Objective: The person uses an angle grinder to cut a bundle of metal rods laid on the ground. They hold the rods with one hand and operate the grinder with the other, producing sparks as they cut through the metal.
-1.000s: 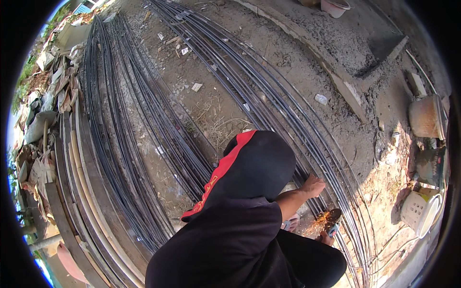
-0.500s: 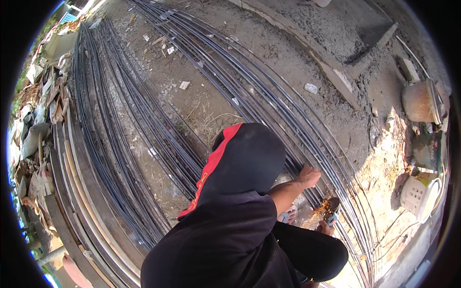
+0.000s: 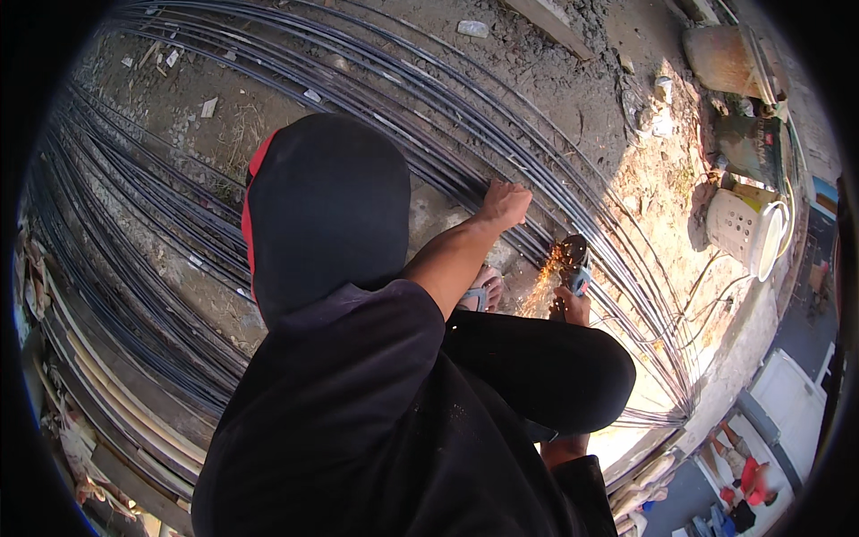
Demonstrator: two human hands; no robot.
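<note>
Loose steel rods [image 3: 134,259] lie at my left. The rods being cut [image 3: 429,134] sweep from far left to near right, their long axis running past my knee. My left hand [image 3: 506,204] is curled tight on them, farther out than the cut. Just right and nearer, my right hand [image 3: 574,306] is wrapped around the angle grinder [image 3: 573,268], its disc throwing sparks [image 3: 544,279] against the rod.

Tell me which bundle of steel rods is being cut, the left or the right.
The right bundle: the left hand rests on it and the grinder in the right hand throws sparks against it. The left bundle lies untouched.
</note>
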